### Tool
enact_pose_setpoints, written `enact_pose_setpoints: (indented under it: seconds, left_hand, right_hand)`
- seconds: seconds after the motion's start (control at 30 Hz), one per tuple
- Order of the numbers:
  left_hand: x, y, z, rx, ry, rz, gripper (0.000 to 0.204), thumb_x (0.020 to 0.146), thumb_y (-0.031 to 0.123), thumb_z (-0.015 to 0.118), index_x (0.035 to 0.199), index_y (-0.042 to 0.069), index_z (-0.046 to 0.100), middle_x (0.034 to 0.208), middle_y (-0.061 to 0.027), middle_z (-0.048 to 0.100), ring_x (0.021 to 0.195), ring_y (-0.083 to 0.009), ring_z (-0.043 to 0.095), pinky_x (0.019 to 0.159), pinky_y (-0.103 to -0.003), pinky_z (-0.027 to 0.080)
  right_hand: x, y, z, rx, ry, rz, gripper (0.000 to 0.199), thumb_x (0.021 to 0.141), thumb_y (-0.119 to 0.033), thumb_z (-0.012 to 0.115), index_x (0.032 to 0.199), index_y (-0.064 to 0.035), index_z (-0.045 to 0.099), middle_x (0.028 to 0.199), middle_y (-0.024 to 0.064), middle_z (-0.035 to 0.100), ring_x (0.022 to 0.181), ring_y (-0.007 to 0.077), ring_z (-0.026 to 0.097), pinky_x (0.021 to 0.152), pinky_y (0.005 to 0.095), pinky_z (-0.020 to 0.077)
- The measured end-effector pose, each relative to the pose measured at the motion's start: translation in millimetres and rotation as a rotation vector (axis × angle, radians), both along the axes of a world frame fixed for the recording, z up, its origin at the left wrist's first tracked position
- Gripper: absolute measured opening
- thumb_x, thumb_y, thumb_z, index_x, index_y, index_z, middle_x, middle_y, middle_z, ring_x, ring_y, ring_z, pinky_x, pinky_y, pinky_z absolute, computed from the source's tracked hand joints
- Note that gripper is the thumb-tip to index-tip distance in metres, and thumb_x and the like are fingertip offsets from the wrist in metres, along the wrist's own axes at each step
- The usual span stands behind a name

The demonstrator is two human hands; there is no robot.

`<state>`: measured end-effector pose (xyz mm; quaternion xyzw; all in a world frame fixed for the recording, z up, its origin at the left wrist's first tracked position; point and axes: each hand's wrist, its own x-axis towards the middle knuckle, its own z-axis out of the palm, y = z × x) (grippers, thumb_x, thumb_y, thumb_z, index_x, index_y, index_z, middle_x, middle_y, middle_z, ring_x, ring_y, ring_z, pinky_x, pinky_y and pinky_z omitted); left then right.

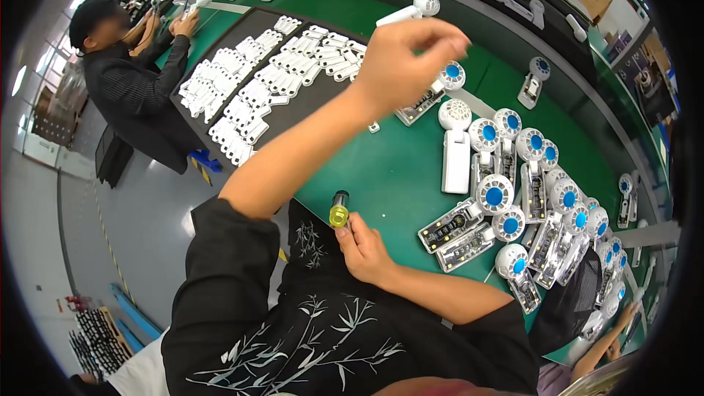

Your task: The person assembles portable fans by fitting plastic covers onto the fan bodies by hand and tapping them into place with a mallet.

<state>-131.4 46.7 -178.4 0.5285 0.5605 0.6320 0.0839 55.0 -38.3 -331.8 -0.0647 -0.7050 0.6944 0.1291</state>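
Note:
My left hand (407,62) is raised over the far side of the green table, its fingers curled and thumb and index close together. Whatever they pinch, if anything, is too small or hidden to make out. Just beyond and below it are a white device with a round vented head (427,4) and an opened one with a blue-centred head (452,75), partly covered by the hand. Close to my body, at the near table edge, my right hand (363,253) is closed on a screwdriver (339,213) with a see-through yellow and black handle. Its shaft does not show.
Several opened white devices with blue-centred heads (494,195) crowd the right of the table (374,169). A dark tray (293,114) on the left carries rows of white casings (249,106). A co-worker (132,66) stands far left; another person's arm (598,352) shows lower right.

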Motion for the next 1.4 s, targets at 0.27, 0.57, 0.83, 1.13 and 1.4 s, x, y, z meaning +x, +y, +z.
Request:
enact_pose_setpoints:
  seconds: [0.27,0.57,0.83,1.13,1.4]
  left_hand:
    - [36,-86,45,0.469,0.265,-0.072,0.009,0.081,0.003,0.065,0.088,0.001,0.07,0.083,-0.0102,0.068,0.07,-0.017,0.065,0.062,-0.026,0.051]
    - [14,-76,86,0.655,0.439,-0.036,0.011,0.083,0.003,0.061,0.092,0.0,0.067,0.089,-0.011,0.068,0.078,-0.0173,0.065,0.069,-0.026,0.051]
    - [37,-74,86,0.718,0.388,0.024,0.013,0.085,0.003,0.058,0.095,-0.001,0.065,0.095,-0.0118,0.067,0.084,-0.0175,0.065,0.075,-0.026,0.051]
    - [-44,20,-90,-0.925,0.375,0.293,0.054,0.075,0.045,0.069,0.099,-0.004,0.066,0.094,-0.0216,0.066,0.09,-0.0315,0.065,0.081,-0.041,0.051]
    - [-30,47,-99,-1.007,0.12,0.204,0.052,0.072,0.042,0.07,0.098,-0.002,0.063,0.092,-0.0189,0.066,0.079,-0.0301,0.067,0.067,-0.039,0.054]
  right_hand:
    - [4,6,4,0.04,-0.263,0.161,0.023,0.099,-0.021,0.044,0.108,0.0001,0.047,0.082,0.0196,0.058,0.073,0.0364,0.058,0.065,0.0403,0.0449]
    - [7,6,-1,0.144,-0.332,0.2,0.045,0.1,-0.032,0.04,0.128,0.0024,0.044,0.106,0.0229,0.062,0.092,0.0366,0.06,0.079,0.0375,0.0484]
    - [4,5,11,-0.011,-0.172,0.019,0.023,0.099,-0.023,0.047,0.093,-0.0004,0.05,0.069,0.0066,0.056,0.063,0.0188,0.053,0.061,0.0329,0.0447]
    - [5,8,3,-0.437,-0.177,0.124,0.025,0.098,-0.026,0.051,0.08,-0.0088,0.043,0.051,0.0019,0.041,0.037,0.0136,0.042,0.034,0.0262,0.037]
    - [9,14,-1,-0.587,-0.077,0.212,0.04,0.097,-0.027,0.052,0.063,-0.0095,0.039,0.047,0.0015,0.038,0.035,0.0124,0.039,0.035,0.0262,0.0356]
